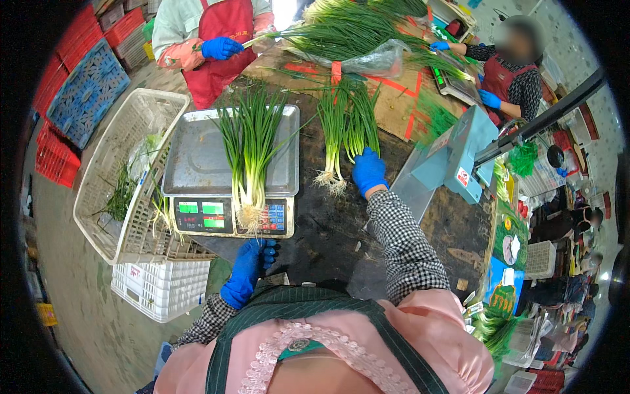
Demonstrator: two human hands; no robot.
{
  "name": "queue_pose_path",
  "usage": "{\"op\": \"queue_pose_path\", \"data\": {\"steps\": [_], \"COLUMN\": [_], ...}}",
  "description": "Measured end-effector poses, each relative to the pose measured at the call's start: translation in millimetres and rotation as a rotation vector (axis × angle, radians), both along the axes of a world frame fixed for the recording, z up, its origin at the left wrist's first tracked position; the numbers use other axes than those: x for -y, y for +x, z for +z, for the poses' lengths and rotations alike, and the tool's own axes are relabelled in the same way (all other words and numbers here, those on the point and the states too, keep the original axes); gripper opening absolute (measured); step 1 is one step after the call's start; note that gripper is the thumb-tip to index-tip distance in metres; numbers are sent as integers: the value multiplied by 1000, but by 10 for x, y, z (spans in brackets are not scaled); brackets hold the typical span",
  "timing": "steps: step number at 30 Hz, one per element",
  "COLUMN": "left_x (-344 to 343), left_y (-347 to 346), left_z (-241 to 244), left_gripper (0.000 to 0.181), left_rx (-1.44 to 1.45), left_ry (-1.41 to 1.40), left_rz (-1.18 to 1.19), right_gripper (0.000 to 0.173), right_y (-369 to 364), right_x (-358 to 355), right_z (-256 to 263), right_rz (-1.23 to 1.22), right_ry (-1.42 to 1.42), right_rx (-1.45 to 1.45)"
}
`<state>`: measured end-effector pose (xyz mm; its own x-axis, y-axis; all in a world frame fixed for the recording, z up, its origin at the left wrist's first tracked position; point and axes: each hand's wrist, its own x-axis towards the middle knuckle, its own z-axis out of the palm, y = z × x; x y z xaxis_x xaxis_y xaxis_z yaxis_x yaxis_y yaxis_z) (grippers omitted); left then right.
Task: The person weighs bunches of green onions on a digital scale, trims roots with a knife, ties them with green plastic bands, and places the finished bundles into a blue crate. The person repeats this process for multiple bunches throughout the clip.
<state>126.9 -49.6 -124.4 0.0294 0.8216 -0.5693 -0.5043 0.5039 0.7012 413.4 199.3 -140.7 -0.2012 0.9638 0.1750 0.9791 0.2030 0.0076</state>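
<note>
A bunch of spring onions (pixel 253 162) lies across the metal pan (pixel 192 152) of a digital scale (pixel 204 227), its roots hanging over the display and keypad. My left hand (pixel 248 271), in a blue glove, is just below the scale's front edge near those roots, fingers loosely curled and apart with nothing visible in them. Right of the scale, two more bunches lie on the dark table: a left bunch of spring onions (pixel 332 123) with roots showing, and a right bunch of spring onions (pixel 362 118). My right hand (pixel 369 171), also blue-gloved, grips the right bunch near its root end, hiding its roots.
A blue-grey bench machine (pixel 460 152) stands to the right. White plastic crates (pixel 160 290) are at the left. Across the table, one co-worker's gloved hand (pixel 221 48) holds spring onion stalks near a large heap (pixel 339 34); another person (pixel 512 74) is beside a second scale (pixel 450 83).
</note>
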Motion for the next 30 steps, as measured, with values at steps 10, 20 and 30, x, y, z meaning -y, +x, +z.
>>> {"op": "queue_pose_path", "data": {"steps": [10, 20, 30], "left_x": [-34, -163, -183], "left_y": [104, 317, 324], "left_z": [74, 8, 32], "left_gripper": [26, 27, 27], "left_rx": [-35, -83, -122], "left_ry": [-50, 72, 11], "left_rz": [-89, -255, -329], "right_gripper": [28, 40, 31], "right_y": [399, 592, 409], "right_x": [-88, 90, 157], "right_z": [382, -180, -5], "right_rz": [-105, -171, -204], "right_ry": [-408, -154, -243], "right_rx": [-1421, -860, -966]}}
